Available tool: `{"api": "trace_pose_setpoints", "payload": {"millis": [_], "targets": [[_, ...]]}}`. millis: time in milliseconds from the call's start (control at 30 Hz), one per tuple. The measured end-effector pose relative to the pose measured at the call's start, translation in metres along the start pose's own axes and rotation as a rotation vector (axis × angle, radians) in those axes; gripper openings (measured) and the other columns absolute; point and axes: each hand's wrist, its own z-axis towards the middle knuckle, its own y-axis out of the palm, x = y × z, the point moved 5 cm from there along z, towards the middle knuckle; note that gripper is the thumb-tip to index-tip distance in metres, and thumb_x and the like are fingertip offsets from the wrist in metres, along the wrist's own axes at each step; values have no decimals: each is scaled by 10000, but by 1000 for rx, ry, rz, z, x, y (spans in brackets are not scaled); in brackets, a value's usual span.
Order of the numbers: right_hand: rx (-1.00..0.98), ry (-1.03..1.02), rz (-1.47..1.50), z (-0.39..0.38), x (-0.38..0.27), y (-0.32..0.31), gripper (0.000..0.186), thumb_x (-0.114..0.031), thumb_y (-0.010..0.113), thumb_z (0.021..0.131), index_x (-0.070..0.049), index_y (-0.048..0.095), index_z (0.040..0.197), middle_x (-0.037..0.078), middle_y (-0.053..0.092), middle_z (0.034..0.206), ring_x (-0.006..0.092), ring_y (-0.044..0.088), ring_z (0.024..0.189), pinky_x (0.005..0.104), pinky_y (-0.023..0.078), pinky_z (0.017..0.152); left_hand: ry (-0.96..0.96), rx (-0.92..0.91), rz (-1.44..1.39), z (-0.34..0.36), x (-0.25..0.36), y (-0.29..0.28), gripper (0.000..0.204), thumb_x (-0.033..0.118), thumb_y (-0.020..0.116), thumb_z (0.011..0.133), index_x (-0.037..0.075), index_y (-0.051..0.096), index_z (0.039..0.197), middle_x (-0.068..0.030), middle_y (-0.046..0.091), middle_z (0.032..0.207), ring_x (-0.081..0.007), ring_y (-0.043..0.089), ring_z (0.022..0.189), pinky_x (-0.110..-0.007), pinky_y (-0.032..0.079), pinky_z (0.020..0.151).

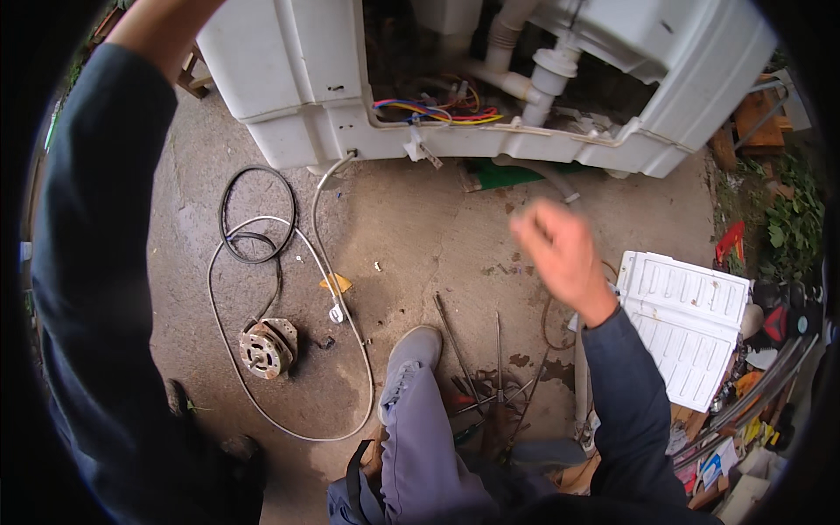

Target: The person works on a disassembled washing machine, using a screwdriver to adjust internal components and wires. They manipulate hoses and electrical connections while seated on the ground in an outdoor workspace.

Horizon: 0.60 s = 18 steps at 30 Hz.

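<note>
Right hand point(560, 254): blurred, fingers loosely curled, set above the floor just below the housing; whether anything sits between the fingers cannot be told. Dark sleeve point(634, 402) to the wrist.

Left hand: outside the view, state cannot be told. A dark-sleeved arm point(105, 219) runs up the left side and leaves at the upper edge.

White appliance housing point(262, 79): plastic, at the top of the view, standing on the concrete floor point(402, 227), with a large opening in its side. Within the opening: coloured wires point(437, 112), bunched along the lower lip; white pipe fittings point(553, 74), right of the wires.

Green sheet point(507, 175): partly under the housing's lower edge. Grey hose point(560, 184): short end lying over the sheet, near the right hand.

Grey cable point(306, 439): one wide loop on the floor, left of centre. Black cable point(256, 167): coiled, overlapping the grey loop. Motor point(267, 347): round, rusty, shaft showing, inside the loop.

Long-shafted tools point(499, 350): several, beside a grey shoe point(411, 350).

White panel point(682, 324): ribbed, at right, next to mixed clutter point(752, 411).
</note>
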Motion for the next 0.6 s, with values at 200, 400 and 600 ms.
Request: {"api": "trace_pose_setpoints", "payload": {"millis": [200, 400, 600], "targets": [[293, -419, -264, 201, -82, 45, 168, -50, 580, 867, 53, 651, 979, 283, 655, 969, 464, 627, 960, 510, 522, 878, 48, 144, 9, -13, 12, -13, 419, 226, 581, 774, 72, 359, 454, -88, 358, 436, -226, 314, 454, -388, 422, 864], [328, -357, -317, 295, -61, 103, 363, -87, 582, 902, 45, 624, 1238, 268, 619, 1294, 410, 604, 1214, 463, 520, 1028, 36, 169, -7, -17, 18, -20, 393, 216, 593, 760, 72, 389, 456, -87, 382, 446, -229, 339, 469, -384, 426, 858], [212, -435, -978, 338, -57, 133, 474, -75, 591, 845, 127, 551, 1272, 350, 532, 1348, 446, 491, 1302, 478, 397, 1128, 32, 178, -20, -20, 23, -24, 367, 206, 604, 746, 73, 419, 459, -87, 406, 456, -233, 364, 483, -380, 430, 852]]}}
